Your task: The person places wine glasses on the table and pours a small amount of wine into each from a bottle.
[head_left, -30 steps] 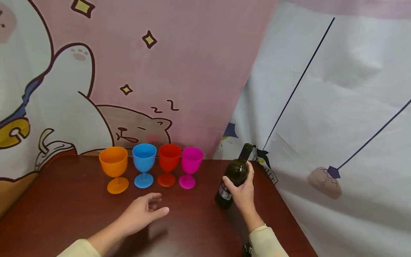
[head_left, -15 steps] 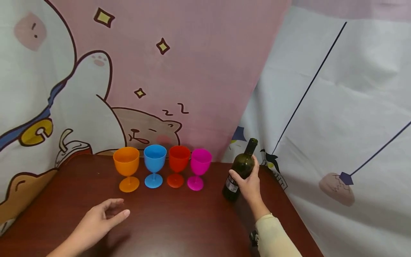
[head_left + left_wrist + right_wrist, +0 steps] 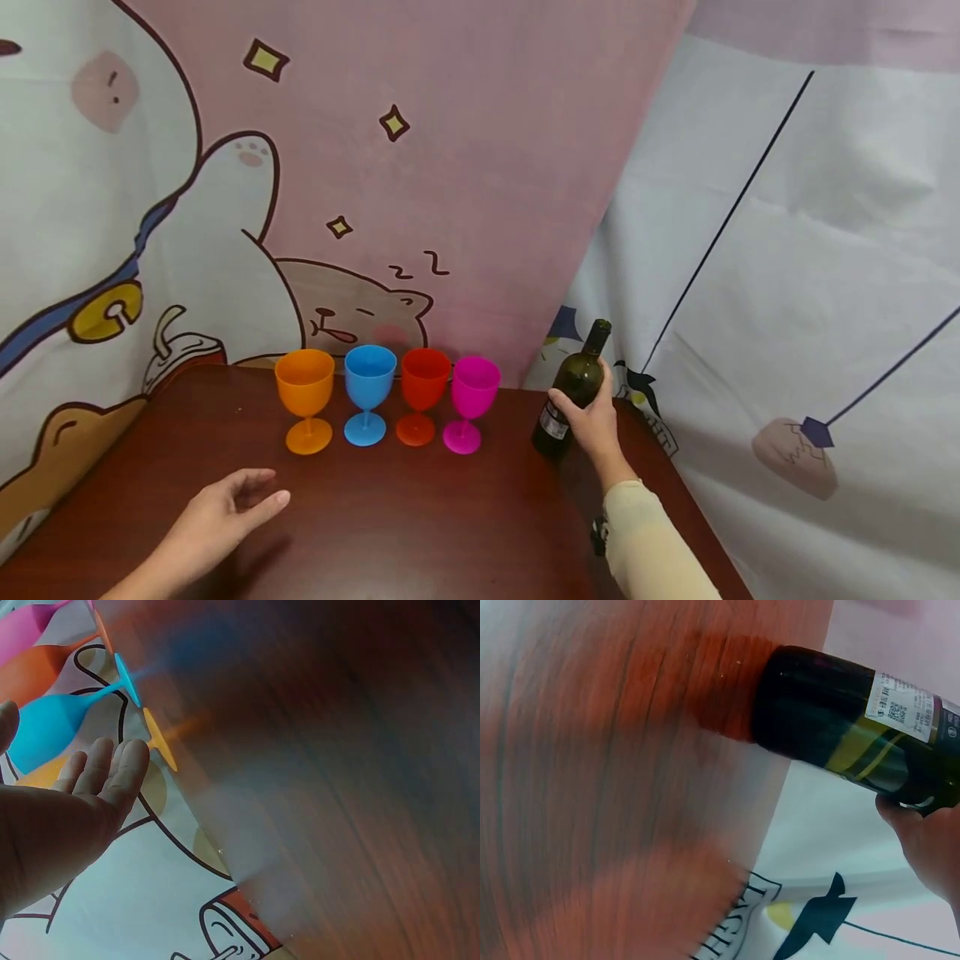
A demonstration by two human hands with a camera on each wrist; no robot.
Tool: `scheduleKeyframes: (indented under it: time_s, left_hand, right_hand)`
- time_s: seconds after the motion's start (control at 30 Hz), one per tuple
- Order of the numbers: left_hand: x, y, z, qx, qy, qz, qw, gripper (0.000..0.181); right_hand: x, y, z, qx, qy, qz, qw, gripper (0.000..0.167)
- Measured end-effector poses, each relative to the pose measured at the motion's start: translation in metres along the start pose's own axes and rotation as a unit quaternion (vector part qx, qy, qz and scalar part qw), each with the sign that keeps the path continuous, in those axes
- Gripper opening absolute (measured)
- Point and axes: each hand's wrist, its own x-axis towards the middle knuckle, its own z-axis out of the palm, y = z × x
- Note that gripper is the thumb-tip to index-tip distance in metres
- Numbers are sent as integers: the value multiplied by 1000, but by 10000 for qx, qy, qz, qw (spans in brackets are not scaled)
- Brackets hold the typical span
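A dark green wine bottle (image 3: 579, 379) with a white label is at the right of the table, its neck leaning slightly right in the head view. My right hand (image 3: 597, 421) grips it round the body, thumb on the near side. In the right wrist view the bottle's base (image 3: 776, 701) is at or just over the tabletop; I cannot tell which. My left hand (image 3: 213, 517) hovers over the table at front left, fingers loosely bent and holding nothing. Nearest to it is an orange goblet (image 3: 304, 383), followed rightward by blue (image 3: 370, 375), red (image 3: 425, 379) and magenta (image 3: 476, 387) goblets.
The goblets stand upright in a row near the back edge of the reddish-brown table (image 3: 390, 517). A pink and white cartoon-printed cloth (image 3: 487, 167) hangs behind. Pale cloth (image 3: 750, 292) also hangs along the right edge.
My right hand and the bottle have moved back, farther from me. The left hand has drawn away to the left and toward me. The head view has shifted; the goblets stay put.
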Motion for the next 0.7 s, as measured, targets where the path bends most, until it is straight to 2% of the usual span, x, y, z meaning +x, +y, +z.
scheduleKeyframes:
  time_s: [0.1, 0.2, 0.27, 0.33, 0.43, 0.5, 0.57, 0.7]
  left_hand:
    - [5, -1, 0, 166, 20, 31, 9999, 84]
    - [10, -3, -3, 479, 20, 26, 9988, 88]
    - [12, -6, -6, 760, 81, 105, 9970, 90]
    - [13, -10, -9, 1064, 236, 316, 9935, 92]
    - [13, -16, -14, 1464, 662, 827, 9835, 93]
    - [12, -20, -15, 1713, 920, 1060, 9752, 95]
    - [13, -22, -15, 1947, 1103, 1220, 9670, 98]
    - [14, -23, -13, 2369, 1262, 1374, 9534, 102]
  right_hand:
    - [-4, 1, -10, -414, -97, -23, 9991, 115]
    - [-12, 2, -24, -885, -432, -138, 9950, 119]
    - [-17, 4, -35, -1390, -698, -204, 9876, 123]
    - [-23, 6, -45, -1967, -927, -239, 9758, 123]
    - [-30, 10, -57, -2844, -1158, -243, 9514, 122]
    - [-35, 13, -64, -3197, -1226, -214, 9393, 119]
    - [-40, 15, -69, -3420, -1280, -208, 9307, 118]
    - [-52, 18, -72, -3663, -1362, -267, 9201, 117]
